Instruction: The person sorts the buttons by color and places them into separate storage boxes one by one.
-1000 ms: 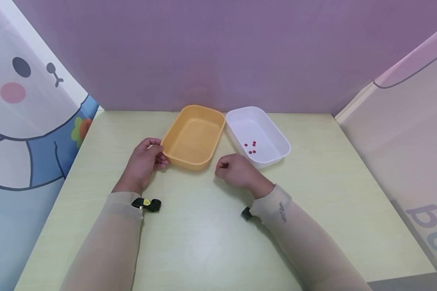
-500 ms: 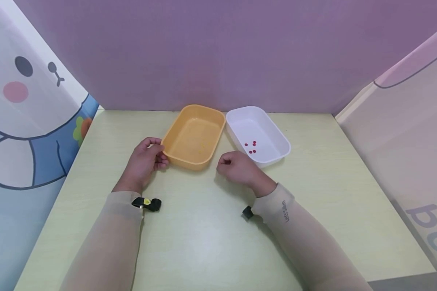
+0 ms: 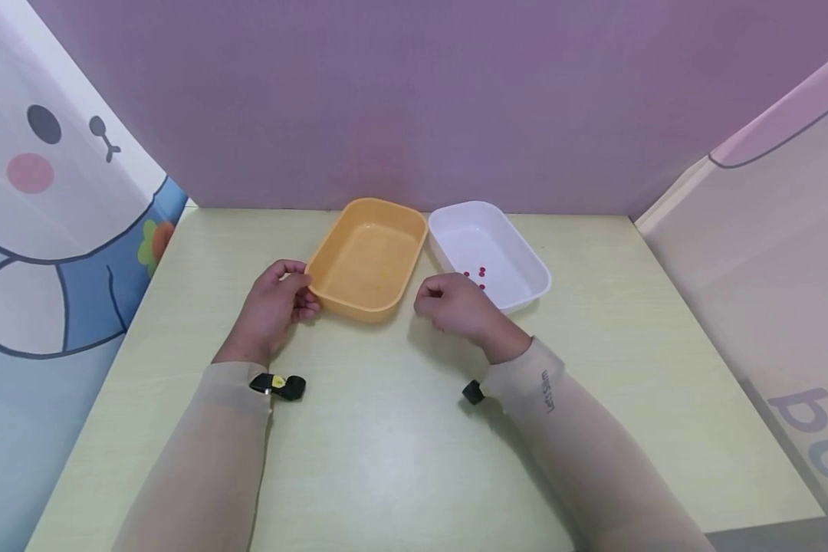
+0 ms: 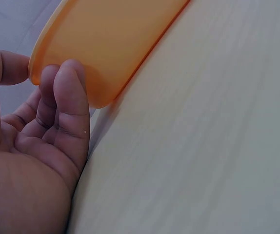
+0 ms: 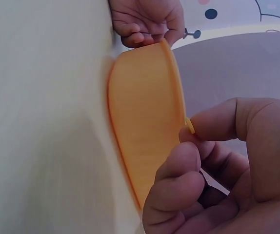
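My left hand (image 3: 269,310) holds the near left corner of an orange tray (image 3: 348,308), with the thumb at the rim and fingers against the outer wall, as the left wrist view shows. My right hand (image 3: 458,307) pinches a small yellow disc (image 5: 190,126) between thumb and fingertip; it appears edge-on in the right wrist view. That hand is in front of the gap between the trays and overlaps the near left corner of a white tray (image 3: 524,270). Small red discs (image 3: 482,271) lie in the white tray, some hidden behind the hand. Faint yellow pieces (image 3: 384,274) show in the orange tray.
Both trays stand side by side at the back of a pale wooden table (image 3: 386,445), close to a purple wall (image 3: 414,100). Printed panels flank the table, a cartoon panel (image 3: 76,192) at left and a pale one (image 3: 766,253) at right.
My right hand has moved slightly away from me and to the right, and now covers part of the red discs. The left hand and both trays keep their places.
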`<state>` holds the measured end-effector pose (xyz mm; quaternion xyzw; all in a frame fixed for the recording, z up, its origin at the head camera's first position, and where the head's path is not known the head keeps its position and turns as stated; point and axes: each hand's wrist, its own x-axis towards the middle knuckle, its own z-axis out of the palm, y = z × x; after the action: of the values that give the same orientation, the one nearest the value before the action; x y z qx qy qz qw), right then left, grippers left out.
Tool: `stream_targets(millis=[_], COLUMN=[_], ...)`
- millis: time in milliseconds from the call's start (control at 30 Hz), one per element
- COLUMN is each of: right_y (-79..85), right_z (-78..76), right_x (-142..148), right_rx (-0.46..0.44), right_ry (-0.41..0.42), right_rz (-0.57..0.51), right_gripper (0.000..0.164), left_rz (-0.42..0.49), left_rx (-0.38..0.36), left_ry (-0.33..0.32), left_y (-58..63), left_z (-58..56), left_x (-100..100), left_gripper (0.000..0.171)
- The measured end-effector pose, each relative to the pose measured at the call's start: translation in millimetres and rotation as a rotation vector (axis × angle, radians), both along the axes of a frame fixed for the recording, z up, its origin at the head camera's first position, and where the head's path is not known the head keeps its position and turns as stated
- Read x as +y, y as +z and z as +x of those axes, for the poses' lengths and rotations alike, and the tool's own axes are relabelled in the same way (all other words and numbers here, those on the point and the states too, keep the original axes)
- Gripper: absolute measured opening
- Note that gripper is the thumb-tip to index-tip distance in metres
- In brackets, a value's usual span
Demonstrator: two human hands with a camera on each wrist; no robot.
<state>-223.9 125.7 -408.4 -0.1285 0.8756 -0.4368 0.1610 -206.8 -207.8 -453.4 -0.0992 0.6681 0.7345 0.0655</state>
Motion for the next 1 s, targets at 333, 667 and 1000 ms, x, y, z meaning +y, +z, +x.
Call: stream_targets(millis=[333,667,1000], right_y=[11.7,25.1,38.5], right_z=[-6.1,-14.0,-28.9], right_x=[-2,-9,-19], right_rx=[-0.018,-0.01,0.014], right_ry=[0.011,0.002,-0.05], right_rz=[-0.094,-0.122,-0.043], right_gripper=[0.011,0.017,0.015], left_rz=[0.004,-0.009,-0.006], left_rx=[0.007,0.009,0.002], left_ry=[-0.009,-0.016,-0.01], left_y=[1.5,2.4,2.7], left_z=[1.6,2.4,2.2], left_x=[2,2,3], left_gripper=[0.03,0.032,0.023])
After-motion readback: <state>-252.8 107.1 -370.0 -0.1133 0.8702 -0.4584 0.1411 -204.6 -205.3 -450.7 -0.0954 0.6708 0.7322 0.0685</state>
